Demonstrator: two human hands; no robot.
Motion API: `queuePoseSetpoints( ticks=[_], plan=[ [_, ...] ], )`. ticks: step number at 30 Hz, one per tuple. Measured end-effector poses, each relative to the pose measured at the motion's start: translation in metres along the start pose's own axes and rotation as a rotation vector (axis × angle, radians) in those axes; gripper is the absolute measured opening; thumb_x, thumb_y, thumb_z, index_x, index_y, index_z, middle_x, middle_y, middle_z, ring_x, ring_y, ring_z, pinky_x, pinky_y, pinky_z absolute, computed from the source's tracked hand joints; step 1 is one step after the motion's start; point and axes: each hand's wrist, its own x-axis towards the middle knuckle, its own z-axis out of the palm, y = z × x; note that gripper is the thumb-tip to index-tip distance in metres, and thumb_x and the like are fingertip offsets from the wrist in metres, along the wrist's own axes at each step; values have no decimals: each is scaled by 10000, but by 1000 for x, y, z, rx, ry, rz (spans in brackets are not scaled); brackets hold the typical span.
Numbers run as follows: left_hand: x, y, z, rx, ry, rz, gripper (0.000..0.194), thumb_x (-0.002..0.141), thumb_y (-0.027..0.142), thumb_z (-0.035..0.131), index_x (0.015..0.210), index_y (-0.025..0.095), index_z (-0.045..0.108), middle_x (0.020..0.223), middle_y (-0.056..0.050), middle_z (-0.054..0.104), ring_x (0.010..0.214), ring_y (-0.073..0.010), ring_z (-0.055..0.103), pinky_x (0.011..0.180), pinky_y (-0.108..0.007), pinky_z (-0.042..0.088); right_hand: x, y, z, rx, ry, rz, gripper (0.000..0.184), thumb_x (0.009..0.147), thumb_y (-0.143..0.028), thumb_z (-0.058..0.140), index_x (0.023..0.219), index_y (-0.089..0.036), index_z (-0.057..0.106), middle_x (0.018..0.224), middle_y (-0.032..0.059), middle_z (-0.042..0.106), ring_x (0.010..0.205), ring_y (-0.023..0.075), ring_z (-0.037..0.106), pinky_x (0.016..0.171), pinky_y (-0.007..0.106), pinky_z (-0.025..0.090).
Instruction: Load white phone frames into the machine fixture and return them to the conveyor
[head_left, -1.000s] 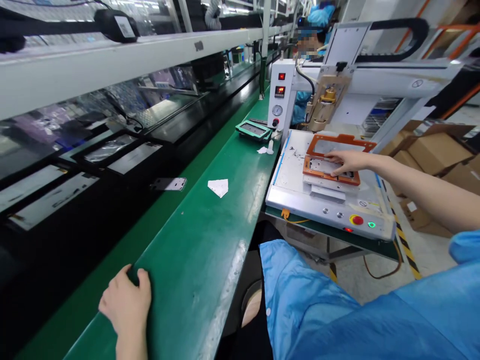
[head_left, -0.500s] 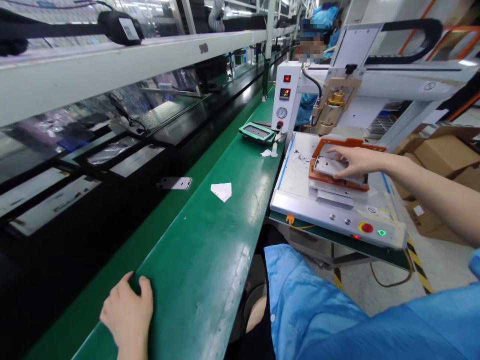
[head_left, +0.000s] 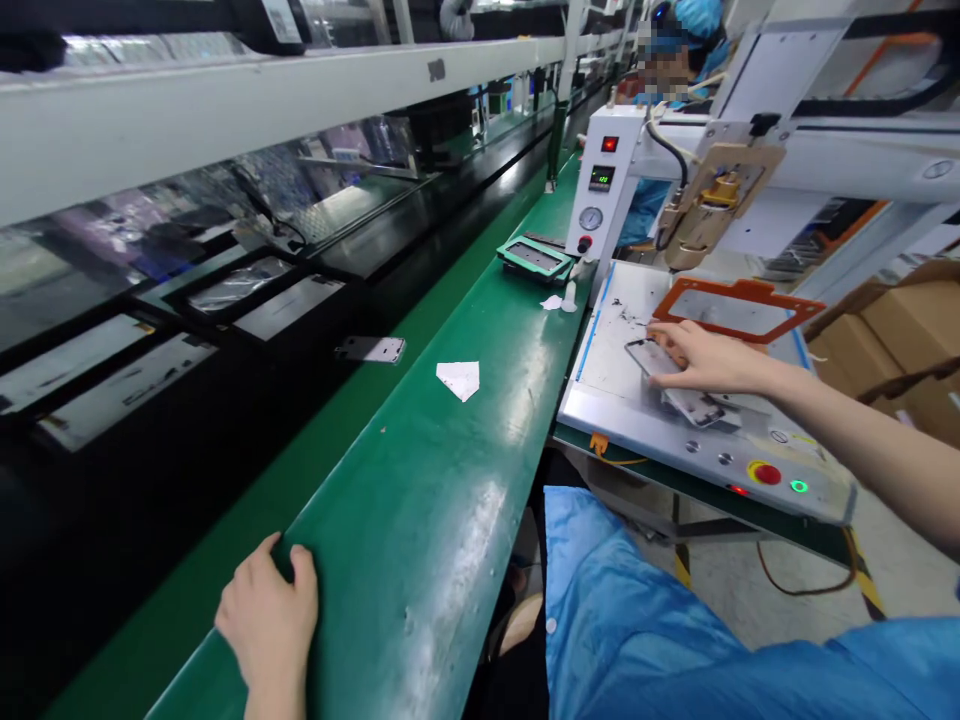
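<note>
**A:** Head view first: where is your right hand (head_left: 701, 362)?

**B:** Stretched out over the white machine bed (head_left: 611, 340), fingers spread and bent down onto a thin metal plate (head_left: 675, 385). It looks like a phone frame with cut-outs. You grip it at its far end, thumb side toward the orange jig (head_left: 739, 310), which stands hinged open just behind.

**A:** And the plate itself?

**B:** It lies slightly tilted on the bed, its near end pointing at the red button (head_left: 766, 473) and the green lamp (head_left: 799, 487). Your fingers cover the upper part, so I cannot tell whether it is fully lifted or one edge is touching the bed.

**A:** How will it handle?

**B:** I would judge it light, stiff and thin, with smooth bright faces that slip easily. A flat sheet like that probably bends or scratches if you press its middle. Take it by the long edges, fingertips on either side, rather than on the face.

**A:** Your left hand (head_left: 266, 625)?

**B:** Resting on the edge of the green belt (head_left: 420, 500), fingers curled loosely over the rim, holding nothing. A white scrap (head_left: 459, 379) lies farther up the belt, and a green tray (head_left: 534, 258) sits near the control box (head_left: 604, 190). Another person in blue works well beyond.
</note>
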Motion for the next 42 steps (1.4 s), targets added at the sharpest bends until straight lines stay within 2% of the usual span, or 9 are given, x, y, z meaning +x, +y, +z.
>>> queuePoseSetpoints(
  ticks=[8, 12, 16, 20, 24, 29, 34, 38, 42],
  plan=[
    [-13, -3, 5, -45, 86, 24, 673, 1114, 491, 348, 1499, 42, 670, 1452, -286, 715, 1345, -440, 682, 1209, -620, 537, 44, -241, 67, 120, -249, -218, 1089, 975, -724, 680, 1883, -301, 252, 1703, 230, 509, 1289, 478, 754, 1128, 583, 597],
    [-19, -3, 9, -104, 132, 34, 555, 1115, 426, 413, 1470, 90, 676, 1485, -253, 704, 1389, -405, 660, 1251, -602, 499, 58, -294, 82, 30, -202, -166, 1027, 1071, -735, 553, 1898, -262, 169, 1774, 297, 413, 1294, 498, 747, 1081, 598, 598],
    [-19, -5, 15, -103, 117, 42, 529, 1120, 407, 422, 1464, 96, 677, 1503, -247, 693, 1379, -405, 661, 1249, -590, 489, 73, -272, 85, 4, -172, -223, 995, 1111, -775, 391, 1901, -229, 129, 1766, 318, 430, 1253, 505, 751, 1045, 630, 610],
    [-19, -7, 21, -104, 90, 48, 507, 1121, 388, 440, 1473, 109, 675, 1513, -241, 686, 1381, -402, 653, 1259, -579, 475, 91, -249, 86, -143, -146, -595, 907, 1075, -461, 567, 1879, -216, 225, 1801, 272, 431, 1441, 497, 661, 1172, 638, 558],
    [-20, -8, 22, -113, 89, 51, 502, 1124, 379, 445, 1473, 103, 676, 1506, -248, 686, 1371, -402, 651, 1265, -582, 464, 103, -266, 90, -372, -164, -1005, 1083, 818, -242, 874, 1792, -221, 401, 1855, 226, 391, 1702, 468, 388, 1338, 621, 411],
    [-25, -3, 16, -129, 78, 34, 503, 1122, 361, 442, 1472, 89, 680, 1504, -248, 688, 1373, -389, 653, 1285, -567, 447, 93, -291, 82, -455, -114, -1166, 782, 778, -215, 891, 1510, -149, 624, 1571, 222, 666, 1616, 405, 497, 1402, 625, 304],
    [-26, 2, 9, -113, 61, 34, 524, 1131, 361, 423, 1481, 78, 693, 1499, -242, 701, 1386, -392, 655, 1288, -560, 451, 63, -242, 57, -271, -33, -1031, 784, 825, -324, 807, 1564, -189, 587, 1465, 200, 719, 1371, 425, 690, 1408, 714, 229],
    [-22, 6, 1, -71, 39, 40, 587, 1136, 405, 385, 1493, 65, 704, 1480, -252, 718, 1395, -411, 667, 1263, -570, 494, 33, -148, 28, -118, 12, -770, 826, 852, -470, 776, 1613, -225, 571, 1445, 196, 739, 1372, 455, 698, 1401, 733, 239],
    [-12, 9, -4, 22, 0, 40, 796, 1131, 543, 227, 1511, 27, 699, 1476, -283, 713, 1370, -482, 678, 1179, -656, 564, 5, -38, -11, -111, 41, -395, 830, 857, -608, 745, 1567, -193, 632, 1485, 218, 711, 1386, 473, 682, 1280, 657, 474]
  ],
)
